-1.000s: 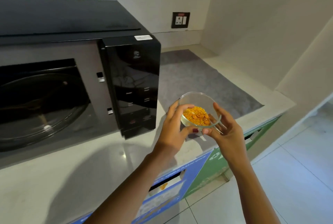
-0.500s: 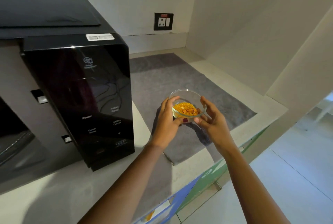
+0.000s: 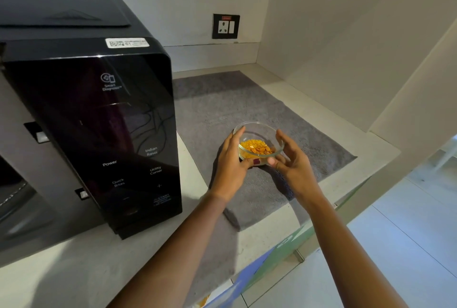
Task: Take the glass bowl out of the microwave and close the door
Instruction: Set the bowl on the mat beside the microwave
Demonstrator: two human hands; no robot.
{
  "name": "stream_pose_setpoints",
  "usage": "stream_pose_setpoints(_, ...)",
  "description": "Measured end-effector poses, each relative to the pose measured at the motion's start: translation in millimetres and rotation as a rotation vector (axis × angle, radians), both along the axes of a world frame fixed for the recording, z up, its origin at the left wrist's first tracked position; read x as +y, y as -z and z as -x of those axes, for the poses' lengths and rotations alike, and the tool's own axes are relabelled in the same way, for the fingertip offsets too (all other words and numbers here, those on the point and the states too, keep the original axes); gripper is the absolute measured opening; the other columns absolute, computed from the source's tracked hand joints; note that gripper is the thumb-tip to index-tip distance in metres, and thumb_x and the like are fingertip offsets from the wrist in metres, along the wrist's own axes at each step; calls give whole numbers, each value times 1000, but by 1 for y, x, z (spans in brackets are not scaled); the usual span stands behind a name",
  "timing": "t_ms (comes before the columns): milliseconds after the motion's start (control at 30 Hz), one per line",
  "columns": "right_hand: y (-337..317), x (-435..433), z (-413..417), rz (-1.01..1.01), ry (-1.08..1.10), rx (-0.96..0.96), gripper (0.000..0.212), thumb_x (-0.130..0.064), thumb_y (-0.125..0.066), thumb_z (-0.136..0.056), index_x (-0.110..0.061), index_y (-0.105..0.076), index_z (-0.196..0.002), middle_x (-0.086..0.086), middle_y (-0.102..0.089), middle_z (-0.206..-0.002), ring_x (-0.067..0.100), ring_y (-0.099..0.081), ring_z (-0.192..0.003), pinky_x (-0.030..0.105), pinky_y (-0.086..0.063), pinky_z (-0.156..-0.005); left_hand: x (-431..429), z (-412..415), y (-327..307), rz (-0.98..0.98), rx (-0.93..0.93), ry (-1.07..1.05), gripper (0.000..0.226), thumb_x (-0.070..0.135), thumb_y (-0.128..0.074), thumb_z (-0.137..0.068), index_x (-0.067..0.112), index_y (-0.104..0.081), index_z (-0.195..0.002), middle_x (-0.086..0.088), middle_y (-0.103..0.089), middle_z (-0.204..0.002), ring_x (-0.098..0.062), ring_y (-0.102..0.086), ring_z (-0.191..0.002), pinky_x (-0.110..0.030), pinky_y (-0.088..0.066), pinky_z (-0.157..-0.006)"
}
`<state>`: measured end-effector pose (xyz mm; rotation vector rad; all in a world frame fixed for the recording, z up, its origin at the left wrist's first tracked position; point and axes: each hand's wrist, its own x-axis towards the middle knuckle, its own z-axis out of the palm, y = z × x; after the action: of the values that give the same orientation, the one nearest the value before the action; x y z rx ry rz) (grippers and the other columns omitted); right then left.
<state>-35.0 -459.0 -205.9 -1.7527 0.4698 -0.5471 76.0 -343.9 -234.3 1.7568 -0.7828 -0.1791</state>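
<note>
Bowl [image 3: 259,143], holding yellow food, is clasped from both sides: left hand [image 3: 231,165] on its left wall, right hand [image 3: 293,163] on its right. Bowl sits over the mat [image 3: 309,139], right of the microwave [image 3: 99,122]. Microwave door is open

A home kitchen: a glossy black microwave [image 3: 99,122] on a pale stone counter [image 3: 61,270], with a wall socket [image 3: 225,26].
</note>
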Motion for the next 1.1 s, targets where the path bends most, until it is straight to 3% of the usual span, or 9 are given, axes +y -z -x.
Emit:
stream_pose_setpoints(200, -10, 9, 6, 76, 84, 0, 74, 16, -61, -81, -17, -38, -144, 1, -43, -149, 21, -40, -140, 34, -39, -113, 7, 7, -10, -20, 2, 16, 86, 11, -73, -82, 34, -23, -149, -2, -14, -163, -25, -20, -148, -50, -43, -108)
stream_pose_setpoints(267, -14, 21, 9, 250, 222, 14, 64, 9, -63, -85, -20, -46, -139, 3, -46, -149, 18, -43, -138, 24, -36, -111, 12, 14, -16, -2, -19, -20, 76, 14, -65, -88, 32, -23, -149, -1, -9, -163, -24, -18, -148, -38, -36, -114)
stream_pose_setpoints(333, -19, 41, 13, 352, 345, -52, 50, 4, -62, -87, -18, -55, -132, 4, -57, -139, 12, -52, -127, 10, -38, -101, 20, 25, -24, 21, -37, -80, 62, 21, -55, -95, 28, -24, -149, 1, -8, -163, -18, -18, -148, -10, -27, -106)
stream_pose_setpoints(400, -24, 62, 18, 426, 399, -139, 40, 3, -62, -87, -13, -60, -124, 4, -64, -126, 9, -58, -115, 9, -43, -98, 31, 37, -31, 40, -57, -124, 53, 25, -48, -98, 25, -29, -148, 3, -14, -162, -14, -22, -146, -1, -24, -99)
stream_pose_setpoints(500, -33, 91, 24, 535, 409, -246, 31, 4, -62, -86, -9, -65, -114, 6, -67, -112, 15, -63, -104, 27, -52, -95, 53, 53, -41, 76, -62, -135, 43, 21, -47, -99, 23, -40, -142, 5, -32, -156, -12, -35, -140, -21, -36, -108)
stream_pose_setpoints(633, -44, 128, 31, 669, 372, -343, 24, 4, -59, -87, -4, -66, -108, 10, -67, -106, 20, -63, -100, 22, -49, -90, 96, 66, -53, 189, -102, -129, 32, 12, -44, -99, 13, -56, -129, 1, -53, -140, 6, -45, -126, -17, -39, -108)
stream_pose_setpoints(733, -54, 158, 36, 760, 319, -379, 25, 5, -55, -88, -3, -67, -108, 10, -66, -106, 20, -62, -101, 20, -47, -91, 133, 79, -65, 252, -119, -84, 31, 7, -41, -98, 12, -59, -123, 1, -62, -126, -5, -55, -121, -21, -45, -102)
stream_pose_setpoints(967, -80, 228, 47, 824, 278, -584, 24, 6, -51, -88, -3, -70, -100, 12, -65, -99, 20, -57, -99, 18, -42, -92, 217, 108, -103, 359, -199, -238, 30, -4, -40, -98, 5, -61, -117, -6, -66, -118, -18, -60, -116, -31, -50, -98)
stream_pose_setpoints(1100, -97, 265, 49, 758, 173, -627, 24, 4, -51, -89, -4, -70, -101, 11, -66, -100, 20, -58, -100, 19, -42, -92, 261, 118, -130, 267, -188, -345, 28, 11, -44, -98, 13, -58, -123, 2, -60, -125, -6, -54, -121, -17, -42, -101)
